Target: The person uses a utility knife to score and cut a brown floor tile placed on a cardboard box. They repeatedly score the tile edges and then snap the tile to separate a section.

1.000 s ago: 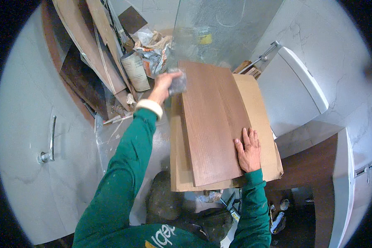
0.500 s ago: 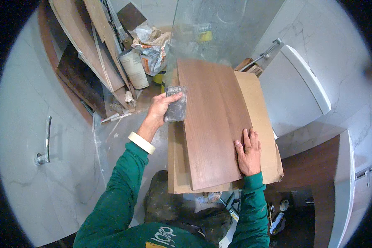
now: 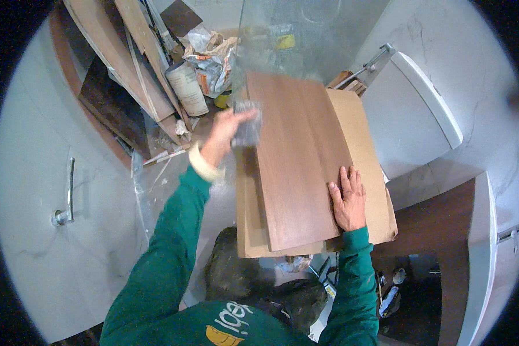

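A brown wood-grain panel (image 3: 297, 155) lies slanting across a larger sheet of cardboard (image 3: 358, 135). My left hand (image 3: 222, 131), blurred by motion, grips a grey rectangular sanding block (image 3: 247, 123) at the panel's left edge, thumb on top; its fingers beneath are hidden. Around my left wrist hangs a roll of cream masking tape (image 3: 204, 164). My right hand (image 3: 348, 199) rests flat near the panel's right edge at the near end, fingers stretched out and holding nothing.
Wooden offcuts (image 3: 121, 63) lean at the far left, beside a pale cylinder (image 3: 186, 89) and a crumpled bag (image 3: 214, 60). A glass pane (image 3: 305, 40) stands beyond the panel. To the right are a white toilet cistern (image 3: 412, 115) and a brown cabinet (image 3: 444, 230).
My left hand and the sanding block have slid a little farther away along the panel's left edge. My right hand stays on the panel. The whole view has shifted slightly.
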The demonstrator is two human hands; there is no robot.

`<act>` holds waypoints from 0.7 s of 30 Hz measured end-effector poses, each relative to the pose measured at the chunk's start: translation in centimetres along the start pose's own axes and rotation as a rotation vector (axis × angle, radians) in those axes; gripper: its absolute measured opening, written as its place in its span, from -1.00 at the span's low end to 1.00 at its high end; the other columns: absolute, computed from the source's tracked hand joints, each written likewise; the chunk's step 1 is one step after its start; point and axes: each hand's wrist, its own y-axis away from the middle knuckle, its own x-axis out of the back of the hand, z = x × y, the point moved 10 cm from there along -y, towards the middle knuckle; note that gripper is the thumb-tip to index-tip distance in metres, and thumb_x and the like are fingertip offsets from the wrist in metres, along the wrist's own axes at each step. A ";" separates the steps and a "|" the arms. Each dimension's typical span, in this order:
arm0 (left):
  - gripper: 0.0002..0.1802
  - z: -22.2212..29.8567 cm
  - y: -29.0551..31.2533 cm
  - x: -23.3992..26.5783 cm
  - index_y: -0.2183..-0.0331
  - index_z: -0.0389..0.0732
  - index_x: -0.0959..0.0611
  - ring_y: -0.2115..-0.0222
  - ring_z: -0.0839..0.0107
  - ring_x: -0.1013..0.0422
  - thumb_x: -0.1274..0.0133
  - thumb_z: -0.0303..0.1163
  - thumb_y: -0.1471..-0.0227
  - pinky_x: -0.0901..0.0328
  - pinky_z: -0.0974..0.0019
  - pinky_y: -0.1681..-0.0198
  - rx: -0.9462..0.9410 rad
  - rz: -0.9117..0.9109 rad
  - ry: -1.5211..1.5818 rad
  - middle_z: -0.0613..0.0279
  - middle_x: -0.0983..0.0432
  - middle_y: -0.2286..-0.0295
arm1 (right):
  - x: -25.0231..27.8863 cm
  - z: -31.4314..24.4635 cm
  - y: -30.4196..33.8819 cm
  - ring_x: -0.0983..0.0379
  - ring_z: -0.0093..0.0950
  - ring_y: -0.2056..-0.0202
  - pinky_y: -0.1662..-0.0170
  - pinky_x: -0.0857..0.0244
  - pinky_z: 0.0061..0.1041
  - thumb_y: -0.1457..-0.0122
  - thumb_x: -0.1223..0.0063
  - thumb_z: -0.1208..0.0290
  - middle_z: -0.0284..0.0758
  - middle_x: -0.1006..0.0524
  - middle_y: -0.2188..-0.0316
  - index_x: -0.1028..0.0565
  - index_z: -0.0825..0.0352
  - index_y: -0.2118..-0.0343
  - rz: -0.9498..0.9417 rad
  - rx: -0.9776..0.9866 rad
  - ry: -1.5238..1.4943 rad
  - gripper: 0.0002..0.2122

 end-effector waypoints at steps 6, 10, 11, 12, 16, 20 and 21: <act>-0.76 -5.7 21.5 -5.1 0.20 -0.19 -0.72 0.42 0.53 -0.54 -0.31 -0.34 -0.07 -0.46 0.35 0.26 0.147 -0.036 -0.095 0.36 -0.67 0.37 | -0.1 0.1 0.1 0.09 -0.07 -0.43 -0.42 0.22 -0.01 -0.36 0.17 -0.05 -0.01 -0.11 -0.39 -0.25 0.28 -0.34 0.013 -0.004 0.016 -0.38; -0.69 -7.4 31.1 -8.0 0.16 -0.24 -0.71 0.36 0.51 -0.57 -0.34 -0.42 -0.01 -0.47 0.36 0.19 0.305 -0.319 -0.208 0.30 -0.68 0.32 | -0.1 0.2 -0.2 0.07 -0.06 -0.42 -0.41 0.21 0.00 -0.36 0.18 -0.07 -0.02 -0.12 -0.39 -0.25 0.27 -0.34 0.031 0.008 0.031 -0.37; -0.66 -8.2 33.0 -7.8 0.13 -0.25 -0.70 0.33 0.49 -0.59 -0.34 -0.45 0.01 -0.48 0.35 0.16 0.419 -0.392 -0.284 0.26 -0.69 0.29 | -0.1 0.2 -0.3 0.06 -0.06 -0.42 -0.41 0.19 0.01 -0.35 0.18 -0.09 -0.02 -0.12 -0.39 -0.26 0.27 -0.34 0.034 0.010 0.037 -0.36; -0.65 -6.7 32.9 -6.6 0.13 -0.26 -0.70 0.33 0.46 -0.60 -0.33 -0.47 0.01 -0.49 0.33 0.15 0.339 -0.314 -0.148 0.23 -0.69 0.29 | -0.4 0.4 -0.3 0.05 -0.06 -0.42 -0.41 0.19 0.01 -0.35 0.18 -0.09 -0.02 -0.12 -0.39 -0.26 0.27 -0.34 0.024 0.005 0.038 -0.36; -0.64 -2.2 27.8 0.3 0.11 -0.35 -0.65 0.31 0.31 -0.62 -0.23 -0.57 0.03 -0.52 0.23 0.12 0.178 -0.006 0.193 0.05 -0.68 0.26 | -0.5 0.5 -0.4 0.04 -0.07 -0.41 -0.40 0.17 0.05 -0.34 0.20 -0.12 -0.03 -0.13 -0.39 -0.27 0.26 -0.33 0.041 0.007 0.048 -0.35; -0.72 -0.1 21.9 1.6 0.16 -0.35 -0.62 0.33 0.26 -0.63 -0.18 -0.56 -0.02 -0.54 0.20 0.18 -0.025 0.042 0.041 0.03 -0.66 0.31 | -0.6 0.7 -0.4 0.04 -0.09 -0.41 -0.40 0.17 0.07 -0.34 0.20 -0.13 -0.05 -0.14 -0.38 -0.29 0.25 -0.33 0.045 -0.008 0.028 -0.36; -0.74 0.0 20.8 1.5 0.18 -0.35 -0.62 0.33 0.26 -0.63 -0.17 -0.56 -0.03 -0.54 0.20 0.20 -0.064 0.066 0.005 0.05 -0.66 0.32 | -0.5 0.6 -0.5 0.04 -0.09 -0.41 -0.40 0.17 0.07 -0.34 0.20 -0.13 -0.06 -0.15 -0.38 -0.29 0.24 -0.32 0.051 -0.004 0.031 -0.36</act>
